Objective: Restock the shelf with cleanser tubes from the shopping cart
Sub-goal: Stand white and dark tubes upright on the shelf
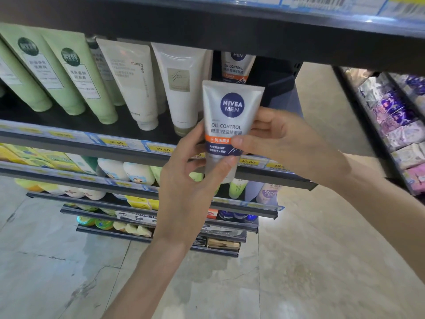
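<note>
While both hands hold it, the tube [231,125] sits upright, crimp end up, cap end down, label facing the camera: "NIVEA MEN", "OIL CONTROL", orange band under that. It is in the air just in front of the shelf [69,137] edge, not resting on it. Left hand [184,178] comes from below, fingers on the tube's left edge and thumb curled over the lower front near the cap. Right hand [276,137] comes from the right, thumb pressed across the orange band, fingers wrapped behind the right edge. Directly behind the tube, deeper on the shelf, stands a second tube [236,66] of the same product, top hidden by the shelf above. Left of it, a white tube [181,86], then a cream tube [131,81] marked "innisfree", then green tubes [76,74], all leaning, caps down. Yellow price tags [162,149] run along the shelf front; "29.90" and "30.00" are readable. Lower shelves hold bottles [138,172] and small packs. At right, a rack with purple packs [391,113]. Floor [299,261] is pale tile.
</note>
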A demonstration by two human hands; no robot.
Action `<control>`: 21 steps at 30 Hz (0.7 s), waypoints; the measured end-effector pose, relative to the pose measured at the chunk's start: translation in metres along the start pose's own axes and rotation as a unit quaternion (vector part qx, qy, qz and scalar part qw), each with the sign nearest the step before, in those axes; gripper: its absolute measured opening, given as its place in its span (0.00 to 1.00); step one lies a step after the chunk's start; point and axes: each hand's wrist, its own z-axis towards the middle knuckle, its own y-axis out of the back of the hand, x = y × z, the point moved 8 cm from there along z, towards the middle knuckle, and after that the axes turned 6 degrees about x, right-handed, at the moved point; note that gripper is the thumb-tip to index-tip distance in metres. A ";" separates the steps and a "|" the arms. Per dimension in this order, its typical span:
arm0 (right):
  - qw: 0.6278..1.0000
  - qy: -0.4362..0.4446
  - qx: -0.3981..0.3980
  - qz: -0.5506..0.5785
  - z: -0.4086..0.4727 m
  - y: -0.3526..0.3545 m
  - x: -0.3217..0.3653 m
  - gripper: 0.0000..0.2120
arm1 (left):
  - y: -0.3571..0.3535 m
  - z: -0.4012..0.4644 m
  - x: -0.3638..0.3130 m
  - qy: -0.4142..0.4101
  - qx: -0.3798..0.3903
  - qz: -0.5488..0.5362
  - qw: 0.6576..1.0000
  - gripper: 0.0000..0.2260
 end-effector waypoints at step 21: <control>0.971 -0.034 -0.176 -0.158 0.063 0.053 -0.062 0.21 | 0.041 -0.006 0.023 -0.126 -0.066 0.364 0.920 0.12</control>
